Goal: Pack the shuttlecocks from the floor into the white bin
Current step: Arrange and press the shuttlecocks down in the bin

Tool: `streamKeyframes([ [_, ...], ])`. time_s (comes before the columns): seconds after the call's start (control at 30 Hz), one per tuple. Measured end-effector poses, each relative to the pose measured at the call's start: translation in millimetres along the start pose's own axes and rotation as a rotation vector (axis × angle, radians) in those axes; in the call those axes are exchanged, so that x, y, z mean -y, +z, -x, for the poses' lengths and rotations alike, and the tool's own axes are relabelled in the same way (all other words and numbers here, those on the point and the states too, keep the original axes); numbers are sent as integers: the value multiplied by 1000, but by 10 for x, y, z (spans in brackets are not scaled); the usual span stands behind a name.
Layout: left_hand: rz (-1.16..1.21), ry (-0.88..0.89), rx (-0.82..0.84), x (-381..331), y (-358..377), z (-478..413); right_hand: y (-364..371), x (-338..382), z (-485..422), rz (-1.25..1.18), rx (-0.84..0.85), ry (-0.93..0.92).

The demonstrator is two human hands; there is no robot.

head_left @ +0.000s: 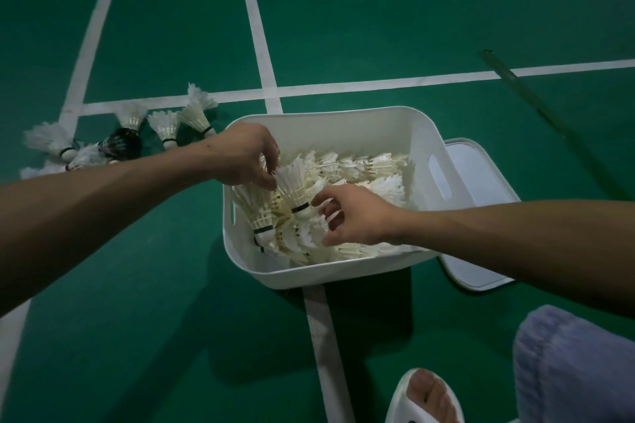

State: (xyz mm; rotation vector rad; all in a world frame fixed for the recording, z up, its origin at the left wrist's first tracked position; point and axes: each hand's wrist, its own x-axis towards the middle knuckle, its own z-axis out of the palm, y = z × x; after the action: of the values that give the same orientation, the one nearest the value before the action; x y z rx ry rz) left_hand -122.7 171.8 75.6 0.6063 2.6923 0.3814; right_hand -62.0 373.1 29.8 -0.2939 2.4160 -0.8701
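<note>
Our left hand [247, 158] pinches the feather skirt of a white shuttlecock [292, 187] and holds it cork-down over the white bin [326, 280]. Our right hand [355, 218] hangs loose beside it, fingers spread and lightly bent, gripping nothing. Its index tip is right at the cork, though we cannot tell whether it touches.

Under both hands the bin is well filled with nested rows of shuttlecocks [347, 165], and a short stack [259, 216] leans against its left wall. The lid [481, 182] lies on the floor just beside the bin's right wall. Left of the bin, loose shuttlecocks [165, 125] lie on the green court floor [378, 10], a dark one [120, 144] among them, so the packing looks far from finished.

We judge the feathers to be the weak point: a hard pinch could bend or snap them. If the cork goes in off-line, it may knock the leaning stack over or splay the rows. Our left forearm passes low near the floor pile and could scatter it.
</note>
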Motion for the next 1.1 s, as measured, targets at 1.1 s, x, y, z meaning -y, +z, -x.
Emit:
streamKeyframes([
  [1.1,-49,155,-86,-361,-33,32,-404,139,103,-173,-201,-95],
])
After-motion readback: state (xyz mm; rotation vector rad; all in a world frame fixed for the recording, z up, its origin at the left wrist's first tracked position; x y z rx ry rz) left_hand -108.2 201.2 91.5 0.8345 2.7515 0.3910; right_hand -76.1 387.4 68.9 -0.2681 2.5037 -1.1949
